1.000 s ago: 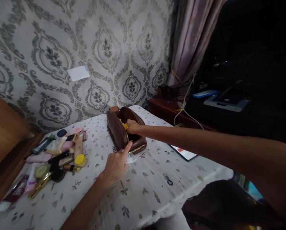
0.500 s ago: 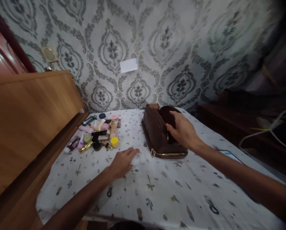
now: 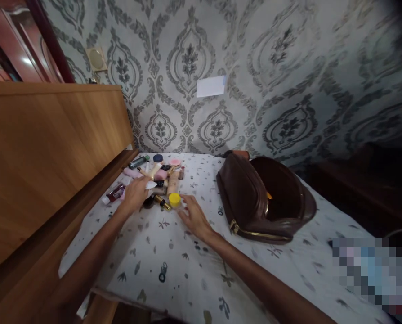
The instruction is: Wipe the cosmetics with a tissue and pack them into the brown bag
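Note:
My left hand [image 3: 136,194] is over the left side of a cluster of cosmetics, its fingers closed on a small white tissue-like piece [image 3: 150,185]. My right hand [image 3: 194,218] has its fingers apart, the tips at the right edge of a small jar with a yellow lid [image 3: 174,200]. Around the hands lie a gold-and-black tube [image 3: 162,202], a beige tube [image 3: 173,181], a pink sponge [image 3: 161,174] and a dark red bottle [image 3: 115,193]. To the right, a brown toiletry bag [image 3: 241,198] stands unzipped, its dark inside showing.
A patterned white cloth [image 3: 174,270] covers the table. Along the left rises a wooden panel [image 3: 59,139]; the papered wall [image 3: 268,90] closes the back. A dark bottle with a green cap [image 3: 138,162] and a navy round lid [image 3: 158,158] lie behind. A blurred-out device [image 3: 369,265] is at right.
My right hand has left the bag and come left to the yellow-lidded jar. My left hand has moved with the white piece onto the cosmetics. The view has shifted left.

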{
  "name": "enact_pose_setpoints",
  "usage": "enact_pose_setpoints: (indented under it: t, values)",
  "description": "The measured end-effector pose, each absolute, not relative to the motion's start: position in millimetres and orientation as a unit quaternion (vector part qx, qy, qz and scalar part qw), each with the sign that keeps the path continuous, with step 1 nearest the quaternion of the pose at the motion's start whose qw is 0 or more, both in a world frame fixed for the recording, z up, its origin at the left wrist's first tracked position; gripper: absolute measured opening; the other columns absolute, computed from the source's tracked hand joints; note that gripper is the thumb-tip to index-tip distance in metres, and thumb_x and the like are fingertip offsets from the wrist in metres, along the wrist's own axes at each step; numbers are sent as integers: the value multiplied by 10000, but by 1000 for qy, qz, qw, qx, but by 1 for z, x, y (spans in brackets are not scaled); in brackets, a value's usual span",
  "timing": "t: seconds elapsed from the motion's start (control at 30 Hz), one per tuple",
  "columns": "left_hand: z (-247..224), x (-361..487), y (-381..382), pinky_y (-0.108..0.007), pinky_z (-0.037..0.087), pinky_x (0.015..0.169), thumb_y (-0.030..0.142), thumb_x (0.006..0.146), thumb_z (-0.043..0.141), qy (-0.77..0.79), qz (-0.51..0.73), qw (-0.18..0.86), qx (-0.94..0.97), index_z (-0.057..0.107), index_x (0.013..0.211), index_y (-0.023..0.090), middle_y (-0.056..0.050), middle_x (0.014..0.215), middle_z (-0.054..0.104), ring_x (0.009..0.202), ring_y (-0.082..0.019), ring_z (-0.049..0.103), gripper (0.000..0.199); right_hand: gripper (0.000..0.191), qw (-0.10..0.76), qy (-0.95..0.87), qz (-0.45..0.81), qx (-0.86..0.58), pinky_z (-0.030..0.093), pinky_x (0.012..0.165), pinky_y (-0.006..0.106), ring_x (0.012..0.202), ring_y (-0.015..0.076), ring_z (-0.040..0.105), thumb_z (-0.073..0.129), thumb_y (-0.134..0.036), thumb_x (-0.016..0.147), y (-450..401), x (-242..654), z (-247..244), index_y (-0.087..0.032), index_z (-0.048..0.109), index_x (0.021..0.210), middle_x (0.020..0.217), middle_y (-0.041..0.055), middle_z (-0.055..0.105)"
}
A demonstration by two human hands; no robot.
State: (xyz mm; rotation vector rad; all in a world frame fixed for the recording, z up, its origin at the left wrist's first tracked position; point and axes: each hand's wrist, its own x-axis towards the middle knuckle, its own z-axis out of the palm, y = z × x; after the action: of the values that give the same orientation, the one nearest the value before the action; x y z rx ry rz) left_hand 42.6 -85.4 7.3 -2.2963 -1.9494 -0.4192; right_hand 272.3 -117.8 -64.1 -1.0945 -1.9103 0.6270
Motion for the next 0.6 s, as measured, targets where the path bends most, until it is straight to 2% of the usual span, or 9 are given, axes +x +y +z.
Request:
enact_pose_setpoints:
  t: [0.07,0.17,0.3,0.43,0.53,0.6]
  values:
    - [9,44,-66,-390,464,961,99,829,508,-626,-116,36,-770,610,1226,210,-115,1290,645,1233,-300,551,424,465,428,-737,246,-462,513,961,453,1120,266,577,555,-179,833,-105,256,-74,-166,526,1297,1191,139,583]
    - [4,48,-44,-355,463,972,120,798,580,-598,-86,5,-797,642,1185,231,-97,1252,675,1205,-281,587,407,488,454,-714,243,-474,461,1029,464,1141,270,572,565,-189,824,-96,242,-87,-171,520,1309,1201,130,600]
    - [-2,43,-33,-322,475,949,177,794,613,-571,-74,-24,-817,656,1165,257,-69,1208,703,1145,-264,634,381,521,469,-690,280,-474,456,1029,451,1148,269,588,600,-221,806,-95,242,-98,-174,521,1319,1267,119,622]
    - [-4,34,-34,-292,481,921,156,795,572,-557,-68,-40,-827,698,1095,279,-31,1163,728,1113,-243,654,348,491,482,-667,307,-478,487,980,425,1097,263,622,619,-261,799,-96,244,-100,-175,559,1279,1222,105,663]
    - [-3,34,-32,-302,492,900,127,789,554,-561,-72,-40,-824,721,1055,265,-39,1111,745,1070,-251,670,343,497,490,-663,310,-473,482,986,425,1103,263,623,614,-257,789,-97,243,-99,-172,560,1276,1224,107,664]
    - [0,38,-23,-320,487,926,120,808,544,-570,-86,-30,-816,706,1110,255,-55,1158,729,1107,-260,653,368,513,495,-660,310,-473,471,1004,432,1123,264,614,609,-238,779,-98,242,-99,-175,551,1285,1245,106,653]
